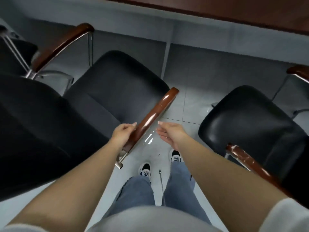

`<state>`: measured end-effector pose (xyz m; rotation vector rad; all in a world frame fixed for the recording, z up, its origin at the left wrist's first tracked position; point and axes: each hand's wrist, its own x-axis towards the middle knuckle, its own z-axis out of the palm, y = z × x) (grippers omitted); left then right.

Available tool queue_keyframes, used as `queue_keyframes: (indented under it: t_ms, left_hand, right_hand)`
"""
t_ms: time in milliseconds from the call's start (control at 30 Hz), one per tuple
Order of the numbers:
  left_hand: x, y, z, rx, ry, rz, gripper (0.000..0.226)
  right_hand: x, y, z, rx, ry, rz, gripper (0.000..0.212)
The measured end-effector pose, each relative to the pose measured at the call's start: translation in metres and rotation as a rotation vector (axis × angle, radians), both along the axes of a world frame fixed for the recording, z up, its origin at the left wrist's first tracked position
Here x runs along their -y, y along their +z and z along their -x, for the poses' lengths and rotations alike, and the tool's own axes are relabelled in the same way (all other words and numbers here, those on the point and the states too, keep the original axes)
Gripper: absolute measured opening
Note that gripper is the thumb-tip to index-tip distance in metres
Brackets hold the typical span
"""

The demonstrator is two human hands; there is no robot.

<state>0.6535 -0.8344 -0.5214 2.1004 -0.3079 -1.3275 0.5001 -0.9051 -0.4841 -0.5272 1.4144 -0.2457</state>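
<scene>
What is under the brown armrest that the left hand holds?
A chrome tube runs under the armrest, above pale floor tiles. The left hand covers its near part.

**Office meeting room, chairs lined up at a long table**

And we're looking down on a row of matching seats: the middle chair [117,84], the right chair [247,118] and the left chair [18,54], every one with black padding on a chrome tube frame [31,74]. The middle one has a glossy wooden armrest [157,113], and its neighbours carry the same reddish-brown finish. Up top runs the edge of a long table [217,7] in that same dark wood, with a grey front panel [130,41] beneath it and the seats facing in. Underfoot are pale grey floor tiles [190,101], polished enough to throw back the light.
</scene>
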Motion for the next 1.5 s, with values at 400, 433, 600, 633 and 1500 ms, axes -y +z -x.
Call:
queue_keyframes:
  t_ms: [400, 433, 600, 633, 1500]
  left_hand:
    - [0.005, -0.042, 0.004, -0.052, -0.007, -0.243, 0.039]
    - [0.006, -0.044, 0.007, -0.047, 0.007, -0.250, 0.040]
    - [0.013, -0.043, 0.009, -0.025, 0.010, -0.293, 0.036]
    - [0.015, -0.044, 0.009, -0.024, 0.022, -0.292, 0.037]
    - [0.159, -0.029, 0.133, -0.212, 0.308, -0.189, 0.037]
  right_hand:
    - [0.071, -0.079, -0.022, 0.055, 0.152, -0.229, 0.040]
    - [0.072, -0.080, -0.022, 0.057, 0.121, -0.238, 0.042]
    - [0.077, -0.078, -0.021, 0.094, 0.091, -0.259, 0.052]
    - [0.082, -0.076, -0.020, 0.100, 0.096, -0.252, 0.054]
    - [0.197, -0.063, 0.063, 0.015, -0.064, -0.100, 0.050]
